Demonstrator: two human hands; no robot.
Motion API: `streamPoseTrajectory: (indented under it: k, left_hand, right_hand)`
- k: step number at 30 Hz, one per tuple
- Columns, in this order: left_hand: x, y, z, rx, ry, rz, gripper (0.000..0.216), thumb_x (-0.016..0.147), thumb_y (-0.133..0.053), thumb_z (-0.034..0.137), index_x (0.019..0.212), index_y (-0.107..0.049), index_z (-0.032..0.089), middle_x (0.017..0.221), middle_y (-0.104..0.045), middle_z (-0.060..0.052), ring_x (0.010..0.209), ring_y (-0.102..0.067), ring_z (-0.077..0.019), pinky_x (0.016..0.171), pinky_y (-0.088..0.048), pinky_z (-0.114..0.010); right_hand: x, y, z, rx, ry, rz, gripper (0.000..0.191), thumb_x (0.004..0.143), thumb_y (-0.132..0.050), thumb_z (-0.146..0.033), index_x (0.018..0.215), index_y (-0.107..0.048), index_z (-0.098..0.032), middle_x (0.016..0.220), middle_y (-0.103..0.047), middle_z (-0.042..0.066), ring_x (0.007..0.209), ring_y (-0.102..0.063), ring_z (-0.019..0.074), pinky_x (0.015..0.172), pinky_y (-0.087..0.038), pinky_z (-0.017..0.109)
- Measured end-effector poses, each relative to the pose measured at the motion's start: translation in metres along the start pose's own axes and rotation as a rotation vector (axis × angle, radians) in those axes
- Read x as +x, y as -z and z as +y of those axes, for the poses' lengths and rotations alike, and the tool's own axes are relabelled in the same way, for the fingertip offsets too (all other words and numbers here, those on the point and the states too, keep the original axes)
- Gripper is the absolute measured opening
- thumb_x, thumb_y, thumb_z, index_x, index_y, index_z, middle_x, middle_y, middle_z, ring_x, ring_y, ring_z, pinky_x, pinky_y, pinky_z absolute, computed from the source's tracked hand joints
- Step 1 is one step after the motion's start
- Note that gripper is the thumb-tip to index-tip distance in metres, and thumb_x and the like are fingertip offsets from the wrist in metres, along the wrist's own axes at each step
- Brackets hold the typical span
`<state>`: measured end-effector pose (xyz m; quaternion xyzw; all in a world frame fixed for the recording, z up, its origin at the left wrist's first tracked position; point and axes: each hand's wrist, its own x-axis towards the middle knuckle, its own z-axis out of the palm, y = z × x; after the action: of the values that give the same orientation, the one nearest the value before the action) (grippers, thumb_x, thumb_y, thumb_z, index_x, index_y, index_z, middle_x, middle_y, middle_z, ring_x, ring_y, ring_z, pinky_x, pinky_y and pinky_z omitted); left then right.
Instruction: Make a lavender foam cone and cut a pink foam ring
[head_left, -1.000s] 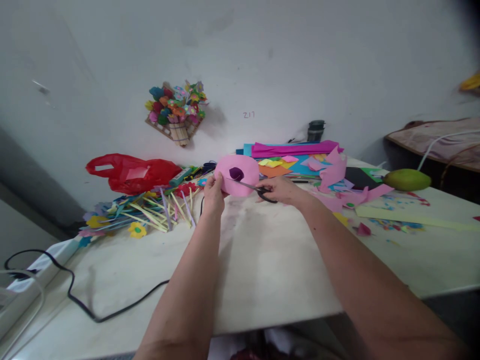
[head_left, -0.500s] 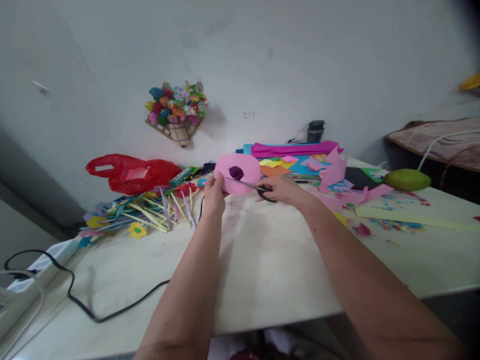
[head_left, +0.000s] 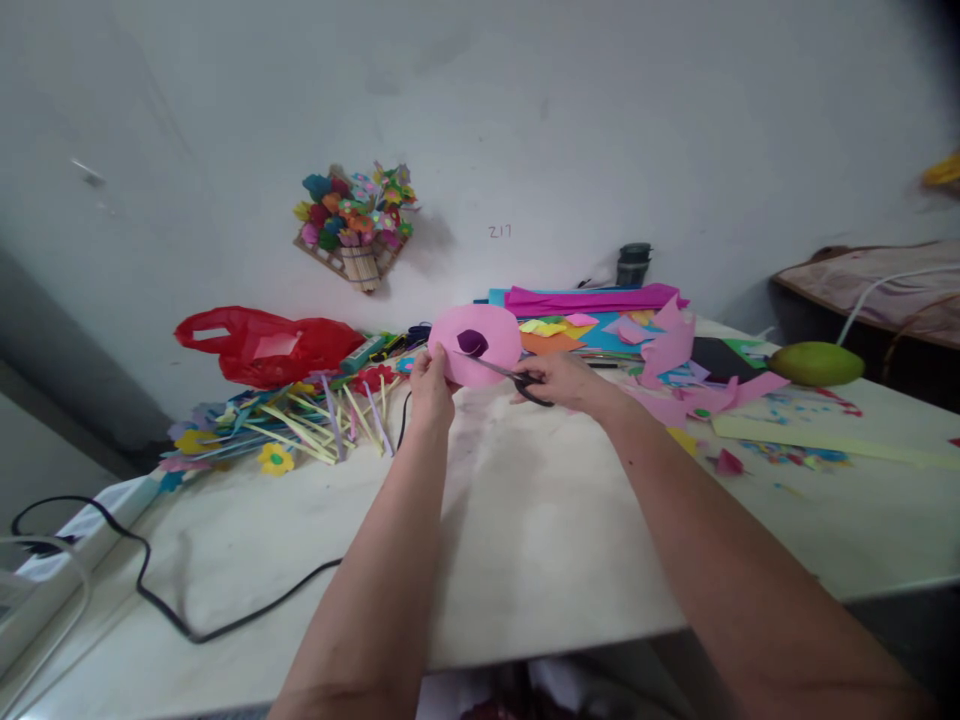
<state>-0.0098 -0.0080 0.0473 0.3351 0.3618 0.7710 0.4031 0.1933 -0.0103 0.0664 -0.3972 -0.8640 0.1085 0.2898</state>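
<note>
My left hand [head_left: 430, 384] pinches the lower left edge of a round pink paper piece [head_left: 480, 343] with a dark purple spot near its middle, holding it up over the table. My right hand [head_left: 564, 380] grips black-handled scissors [head_left: 517, 377], whose blades point left into the pink paper. Both arms stretch forward over the pale tabletop [head_left: 525, 520].
A red plastic bag [head_left: 270, 345] and a heap of coloured paper sticks and flowers [head_left: 300, 425] lie to the left. Stacked coloured sheets [head_left: 585, 310] and pink scraps [head_left: 690, 385] lie behind and right. A green fruit [head_left: 816, 363] sits far right. A black cable [head_left: 172, 615] trails at the left front.
</note>
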Motion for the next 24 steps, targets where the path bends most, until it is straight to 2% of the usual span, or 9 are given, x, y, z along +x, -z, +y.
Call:
streamPoseTrajectory:
  k: [9,19,24]
  left_hand:
    - [-0.008,-0.009,-0.002,-0.011,-0.007,0.089,0.041,0.066,-0.072,0.051,0.076,-0.044,0.021,0.069,-0.05,0.004,0.065,-0.054,-0.012,0.061,-0.052,-0.029]
    - [-0.011,-0.02,-0.008,-0.139,0.011,0.146,0.026,0.078,-0.064,0.039,0.078,-0.045,0.02,0.075,-0.057,0.001,0.069,-0.058,-0.0121,0.068,-0.054,-0.033]
    - [-0.012,-0.017,-0.007,-0.012,0.025,0.166,0.034,0.074,-0.067,0.044,0.08,-0.044,0.021,0.071,-0.052,0.003,0.062,-0.055,-0.0104,0.059,-0.053,-0.028]
  right_hand:
    - [0.002,0.0,-0.011,-0.116,-0.046,0.001,0.031,0.072,-0.071,-0.043,0.097,-0.073,-0.023,0.07,-0.062,-0.001,0.062,-0.049,0.0124,0.057,-0.028,0.023]
    - [0.004,-0.002,-0.01,-0.111,-0.013,0.011,0.024,0.075,-0.069,-0.037,0.092,-0.072,-0.021,0.066,-0.058,-0.001,0.059,-0.045,0.012,0.055,-0.026,0.024]
    - [0.004,-0.001,-0.009,-0.147,-0.035,-0.005,0.026,0.074,-0.07,-0.038,0.094,-0.072,-0.022,0.067,-0.06,-0.001,0.059,-0.046,0.0122,0.055,-0.026,0.025]
